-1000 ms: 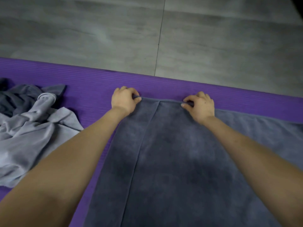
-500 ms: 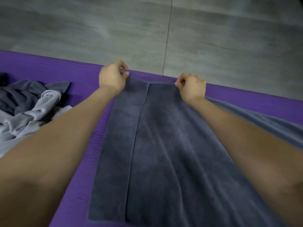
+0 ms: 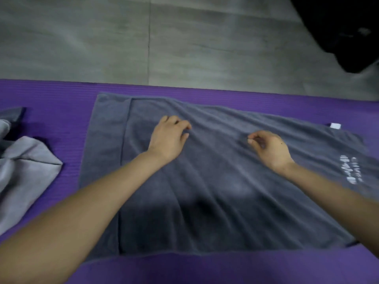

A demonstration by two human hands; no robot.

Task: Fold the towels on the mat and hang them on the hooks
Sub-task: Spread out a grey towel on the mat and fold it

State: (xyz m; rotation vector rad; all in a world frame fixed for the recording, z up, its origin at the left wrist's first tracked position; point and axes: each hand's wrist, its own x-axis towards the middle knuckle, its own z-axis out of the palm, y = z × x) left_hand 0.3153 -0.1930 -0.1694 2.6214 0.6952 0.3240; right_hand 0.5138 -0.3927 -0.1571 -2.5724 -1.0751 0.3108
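A dark grey towel [image 3: 205, 191] lies spread flat on the purple mat [image 3: 51, 97], with a hem band along its left side and faint creases running across it. My left hand [image 3: 169, 138] rests on the towel's upper middle, its bent fingertips touching the cloth. To the right, my right hand [image 3: 268, 149] hovers just over the towel with fingers loosely curled and nothing in them. A white label [image 3: 335, 126] sticks out at the towel's far right corner, and white print [image 3: 348, 169] shows near its right end. No hooks are in view.
A crumpled light grey towel [image 3: 24, 171] and a darker one [image 3: 12, 114] lie on the mat at the left. Grey floor tiles [image 3: 184, 42] stretch beyond the mat. A black object [image 3: 338, 27] fills the top right corner.
Both hands pinched the towel's far edge and pulled it out; now they have let go and drawn back over its middle. The towel lies flat and the view has shifted.
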